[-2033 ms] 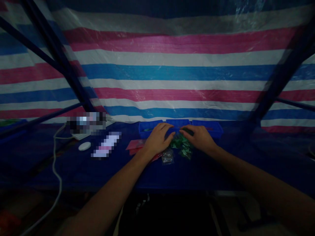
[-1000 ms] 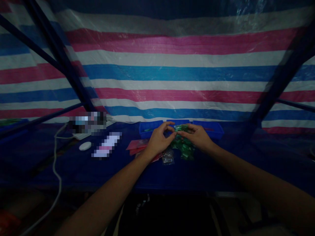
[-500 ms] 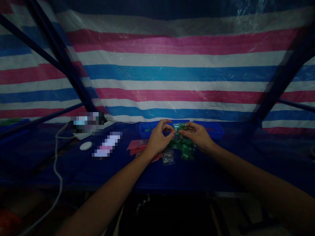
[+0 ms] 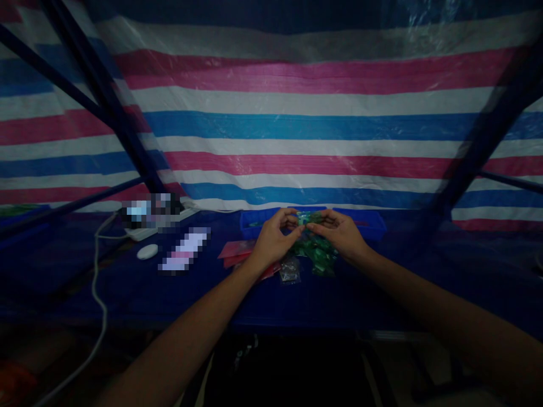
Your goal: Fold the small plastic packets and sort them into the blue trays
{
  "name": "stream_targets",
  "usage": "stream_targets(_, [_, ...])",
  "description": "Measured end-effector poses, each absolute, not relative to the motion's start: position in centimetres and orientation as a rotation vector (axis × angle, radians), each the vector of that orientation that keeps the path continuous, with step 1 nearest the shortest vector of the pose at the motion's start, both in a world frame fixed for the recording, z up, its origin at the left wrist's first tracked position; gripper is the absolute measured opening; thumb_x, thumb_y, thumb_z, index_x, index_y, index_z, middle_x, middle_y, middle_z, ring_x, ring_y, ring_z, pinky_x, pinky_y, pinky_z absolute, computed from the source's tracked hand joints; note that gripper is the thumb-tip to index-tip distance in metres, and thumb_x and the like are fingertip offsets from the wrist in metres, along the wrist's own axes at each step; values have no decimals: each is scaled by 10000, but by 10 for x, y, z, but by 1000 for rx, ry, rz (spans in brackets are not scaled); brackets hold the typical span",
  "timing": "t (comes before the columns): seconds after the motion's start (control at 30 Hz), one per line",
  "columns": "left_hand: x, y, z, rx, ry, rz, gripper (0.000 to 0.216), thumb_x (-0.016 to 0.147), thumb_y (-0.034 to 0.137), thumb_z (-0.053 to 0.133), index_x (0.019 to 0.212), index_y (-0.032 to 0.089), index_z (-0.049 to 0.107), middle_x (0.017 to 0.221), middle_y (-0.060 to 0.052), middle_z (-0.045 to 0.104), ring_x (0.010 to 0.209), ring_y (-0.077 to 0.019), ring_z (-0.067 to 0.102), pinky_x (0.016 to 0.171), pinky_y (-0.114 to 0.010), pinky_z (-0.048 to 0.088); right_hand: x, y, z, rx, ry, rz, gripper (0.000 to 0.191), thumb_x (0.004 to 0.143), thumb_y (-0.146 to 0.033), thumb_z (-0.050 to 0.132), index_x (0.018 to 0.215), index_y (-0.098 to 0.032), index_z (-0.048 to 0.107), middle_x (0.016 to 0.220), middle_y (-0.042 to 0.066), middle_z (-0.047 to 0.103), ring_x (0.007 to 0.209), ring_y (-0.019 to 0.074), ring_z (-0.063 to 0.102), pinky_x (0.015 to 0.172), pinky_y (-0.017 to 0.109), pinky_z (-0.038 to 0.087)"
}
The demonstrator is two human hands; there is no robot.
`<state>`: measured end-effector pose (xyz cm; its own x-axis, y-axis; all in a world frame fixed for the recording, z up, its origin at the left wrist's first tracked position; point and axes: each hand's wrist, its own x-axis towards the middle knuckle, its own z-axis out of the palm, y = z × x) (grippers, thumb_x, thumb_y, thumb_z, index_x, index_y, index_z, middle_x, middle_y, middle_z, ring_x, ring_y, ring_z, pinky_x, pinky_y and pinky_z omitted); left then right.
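Observation:
A small clear plastic packet with green in it [image 4: 306, 218] is pinched between both hands above the table. My left hand [image 4: 275, 234] closes thumb and fingers on its left side. On the other side, my right hand [image 4: 343, 230] grips it the same way. Below them lies a heap of green plastic packets [image 4: 322, 257]. To the left of the heap rest a clear packet with greyish contents [image 4: 290, 270] and several flat red packets [image 4: 237, 250], partly hidden by my left wrist.
Blue trays [image 4: 373, 223] stand behind the hands. At left on the blue table [image 4: 263, 305] are a lit phone [image 4: 185, 250], a round white object [image 4: 147, 252] and a power strip [image 4: 165, 221] with a white cable [image 4: 97, 282]. Striped sheeting [image 4: 297, 124] hangs behind, between blue frame bars.
My left fingers have closed in on the packet, which now sits level between both hands. The things on the table have stayed put.

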<state>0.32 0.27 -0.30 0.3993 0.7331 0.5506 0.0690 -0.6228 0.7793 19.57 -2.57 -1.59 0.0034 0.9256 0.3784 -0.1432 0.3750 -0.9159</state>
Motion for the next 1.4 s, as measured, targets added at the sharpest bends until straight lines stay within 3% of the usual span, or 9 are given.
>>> stream_targets(0.27, [4, 0, -1, 1982, 679, 1262, 326, 876, 305, 694, 1166, 199, 587, 946, -71, 681, 868, -188, 656, 808, -355, 519, 200, -26, -12, -821, -1287, 1040, 411, 678, -333, 862, 1035, -211, 698, 1039, 62, 766, 979, 216, 721, 975, 398, 544])
stream_targets(0.4, [3, 0, -1, 1971, 684, 1272, 316, 890, 321, 682, 1163, 198, 582, 936, -70, 681, 855, -183, 655, 787, -341, 517, 199, -27, -11, -842, -1244, 1036, 403, 661, -339, 876, 994, -210, 688, 982, 54, 764, 896, 205, 726, 901, 386, 572])
stream_targets(0.57, [2, 1, 1, 1967, 669, 1298, 344, 896, 323, 676, 1192, 190, 563, 953, -72, 683, 890, -187, 667, 808, -332, 516, 200, -29, -8, -832, -1238, 996, 488, 691, -333, 861, 1125, -225, 665, 934, 29, 738, 857, 177, 709, 841, 337, 573])
stream_targets(0.7, [2, 0, 1, 1952, 676, 1295, 375, 886, 325, 687, 1212, 187, 565, 960, -73, 688, 899, -190, 671, 823, -337, 520, 201, -28, -9, -849, -1252, 977, 479, 652, -336, 884, 1067, -218, 676, 921, 20, 727, 861, 174, 702, 847, 329, 567])
stream_targets(0.9, [3, 1, 0, 1922, 610, 1247, 378, 876, 316, 704, 1212, 198, 576, 1004, -97, 696, 907, -207, 676, 818, -365, 536, 203, -28, -9, -857, -1254, 971, 437, 649, -336, 887, 1016, -219, 682, 779, -12, 691, 722, 151, 676, 726, 303, 575])
stream_targets(1.13, [3, 2, 0, 1904, 629, 1256, 396, 867, 313, 717, 1220, 208, 572, 997, -91, 697, 917, -210, 677, 831, -374, 535, 202, -26, -12, -839, -1267, 1036, 501, 659, -339, 874, 1101, -219, 671, 1064, 62, 752, 981, 210, 716, 941, 382, 562])
stream_targets(1.4, [3, -1, 0, 1855, 614, 1214, 410, 868, 340, 712, 1236, 224, 575, 979, -84, 694, 846, -195, 668, 757, -350, 538, 201, -27, -11, -850, -1279, 1018, 424, 653, -344, 881, 995, -224, 661, 946, 39, 761, 862, 194, 727, 878, 370, 581])
